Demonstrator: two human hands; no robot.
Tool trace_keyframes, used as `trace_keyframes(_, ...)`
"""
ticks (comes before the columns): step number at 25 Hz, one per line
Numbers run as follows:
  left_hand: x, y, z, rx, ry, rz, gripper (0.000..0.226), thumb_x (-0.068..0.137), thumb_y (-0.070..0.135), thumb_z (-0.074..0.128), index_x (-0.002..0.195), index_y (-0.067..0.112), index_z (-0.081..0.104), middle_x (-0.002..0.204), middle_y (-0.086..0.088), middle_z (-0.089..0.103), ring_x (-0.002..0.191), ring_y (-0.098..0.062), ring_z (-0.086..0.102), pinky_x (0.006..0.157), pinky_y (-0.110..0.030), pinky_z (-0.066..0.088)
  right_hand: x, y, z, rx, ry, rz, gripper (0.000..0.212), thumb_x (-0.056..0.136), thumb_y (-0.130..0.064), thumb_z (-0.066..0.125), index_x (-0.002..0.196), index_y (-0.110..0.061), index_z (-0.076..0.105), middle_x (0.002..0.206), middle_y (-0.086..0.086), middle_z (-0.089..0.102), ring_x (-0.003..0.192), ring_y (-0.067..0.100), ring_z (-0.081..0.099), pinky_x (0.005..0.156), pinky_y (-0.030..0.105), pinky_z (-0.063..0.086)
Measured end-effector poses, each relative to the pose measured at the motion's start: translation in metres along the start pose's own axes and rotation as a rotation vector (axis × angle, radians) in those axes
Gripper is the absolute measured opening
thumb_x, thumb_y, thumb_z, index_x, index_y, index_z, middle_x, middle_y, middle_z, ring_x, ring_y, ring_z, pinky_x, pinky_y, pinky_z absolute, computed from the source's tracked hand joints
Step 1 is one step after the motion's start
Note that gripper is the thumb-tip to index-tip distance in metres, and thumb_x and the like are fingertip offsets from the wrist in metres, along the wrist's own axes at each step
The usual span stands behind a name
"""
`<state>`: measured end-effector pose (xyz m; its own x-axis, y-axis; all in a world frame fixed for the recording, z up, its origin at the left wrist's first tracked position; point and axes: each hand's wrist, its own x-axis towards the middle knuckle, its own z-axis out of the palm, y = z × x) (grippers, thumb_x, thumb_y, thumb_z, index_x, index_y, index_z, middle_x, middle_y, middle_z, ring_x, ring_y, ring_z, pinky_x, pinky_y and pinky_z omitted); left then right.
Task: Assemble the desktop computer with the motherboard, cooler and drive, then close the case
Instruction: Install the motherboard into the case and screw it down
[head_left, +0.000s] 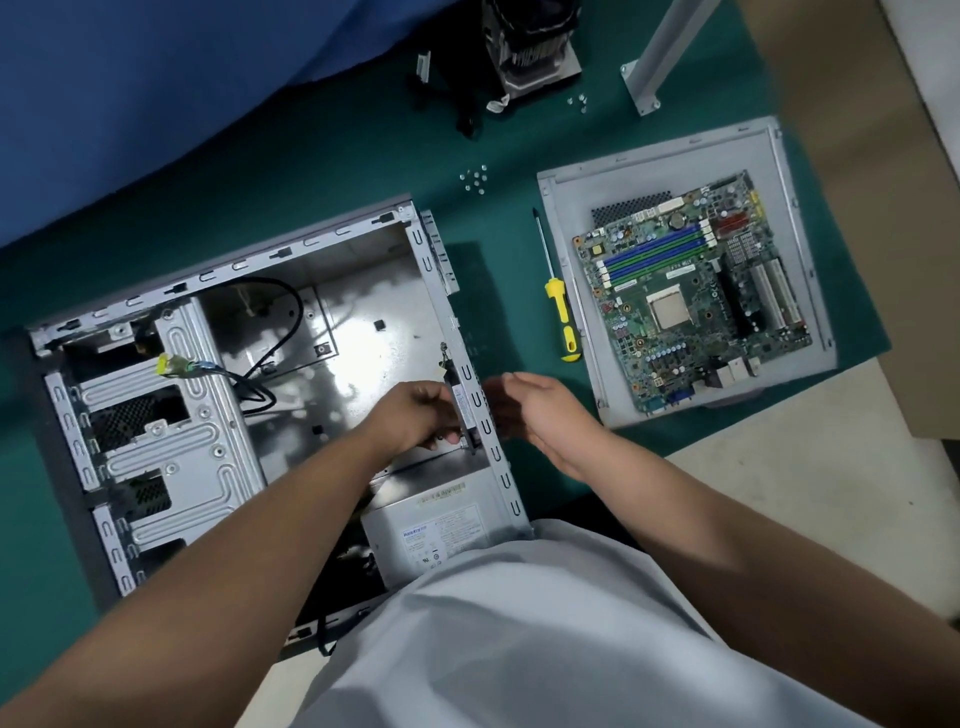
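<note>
Two hands work at the rear wall of an open computer case on a green bench — the motherboard is not yet installed.

The case lies on its side, open face up, long axis running near-left to far-right. The left hand, fingers curled, pinches a small part at the rear wall; the right hand hovers just outside, fingers relaxed, holding nothing. The motherboard lies flat on the side panel to the right, ports toward the near edge, a screwdriver between. Likely next: lifting the board in, ports toward that wall.
</note>
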<state>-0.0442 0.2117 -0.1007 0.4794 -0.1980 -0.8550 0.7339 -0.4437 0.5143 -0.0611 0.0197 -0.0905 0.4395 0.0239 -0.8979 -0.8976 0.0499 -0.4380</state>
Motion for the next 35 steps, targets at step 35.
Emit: trace_keyframes(35, -0.026, 0.010, 0.019, -0.210, 0.012, 0.025, 0.026, 0.091, -0.017, 0.056, 0.086, 0.003, 0.073, 0.074, -0.003, 0.077, 0.066, -0.011, 0.074, 0.062, -0.018, 0.058, -0.001, 0.010, -0.014, -0.033, -0.084, -0.097, 0.021, 0.098, -0.040, 0.052, 0.105, -0.031, 0.071, 0.118, 0.001, 0.073, 0.114, 0.025, 0.068, 0.104, 0.049, 0.053)
